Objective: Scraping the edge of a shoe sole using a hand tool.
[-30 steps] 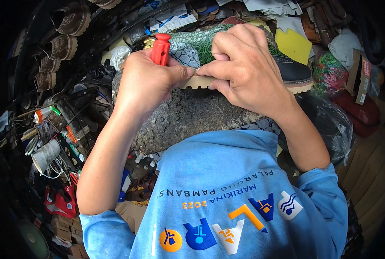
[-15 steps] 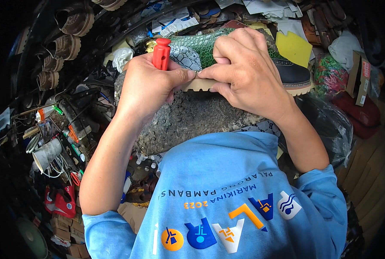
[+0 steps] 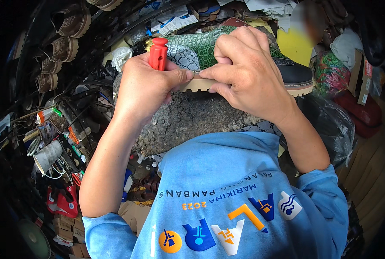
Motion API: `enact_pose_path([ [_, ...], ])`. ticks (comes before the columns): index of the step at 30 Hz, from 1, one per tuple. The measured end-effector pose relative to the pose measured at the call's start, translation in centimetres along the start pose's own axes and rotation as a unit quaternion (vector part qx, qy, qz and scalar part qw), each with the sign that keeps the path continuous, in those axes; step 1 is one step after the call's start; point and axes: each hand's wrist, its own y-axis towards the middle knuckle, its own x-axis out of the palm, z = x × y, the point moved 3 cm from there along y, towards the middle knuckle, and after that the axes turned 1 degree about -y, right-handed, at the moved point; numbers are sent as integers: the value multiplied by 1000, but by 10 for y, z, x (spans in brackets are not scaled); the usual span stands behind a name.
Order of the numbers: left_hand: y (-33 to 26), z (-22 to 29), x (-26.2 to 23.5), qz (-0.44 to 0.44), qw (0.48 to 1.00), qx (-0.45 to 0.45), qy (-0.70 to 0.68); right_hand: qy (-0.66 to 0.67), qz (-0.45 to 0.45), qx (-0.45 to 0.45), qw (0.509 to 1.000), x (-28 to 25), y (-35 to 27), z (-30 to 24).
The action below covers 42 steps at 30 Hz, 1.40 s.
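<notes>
A boot (image 3: pixel 224 43) with green scale-patterned leather, a grey-white patch and a black toe lies with its toe to the right. Its thick tan sole (image 3: pixel 194 85) has a toothed edge and faces me. My left hand (image 3: pixel 147 82) is closed round a tool with a red handle (image 3: pixel 158 54), which stands up out of the fist; its other end is hidden. The left thumb tip presses at the seam where upper meets sole. Right beside it, my right hand (image 3: pixel 248 71) pinches thumb and forefinger at the sole's edge, its other fingers curled. Whatever lies in that pinch is too small to make out.
Under the boot is a rough, dark grey block (image 3: pixel 188 116). Brown shoes (image 3: pixel 65 48) line the upper left, above cluttered tools and a white cup (image 3: pixel 48 156). A yellow sheet (image 3: pixel 297 46) lies behind the toe; a clear plastic bag (image 3: pixel 330 127) sits at right.
Both hands keep almost the same place on the boot. The red handle leans a little further left, and the whole view has shifted slightly.
</notes>
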Motion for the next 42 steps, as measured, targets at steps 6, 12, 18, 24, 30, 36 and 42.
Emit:
enact_pose_path([
  [6, -1, 3, 1, 9, 1000, 2, 11, -16, -9, -6, 1000, 0, 0, 0],
  [12, 0, 0, 2, 2, 1000, 1, 11, -14, 1, -2, 1000, 0, -1, 1],
  [18, -2, -1, 1, -2, 1000, 13, -14, -12, -7, -11, 1000, 0, -1, -1],
  [24, -1, 0, 2, 2, 1000, 7, -8, -10, -11, 0, 1000, 0, -1, 0],
  [30, -2, 2, 2, 10, 1000, 9, 4, -20, -12, -10, 1000, 0, -1, -1],
  [36, -2, 1, 1, 0, 1000, 7, -21, -13, -10, -11, 1000, 1, -1, 0],
  [42, 0, 1, 1, 0, 1000, 4, -4, -17, -10, -6, 1000, 1, -3, 0],
])
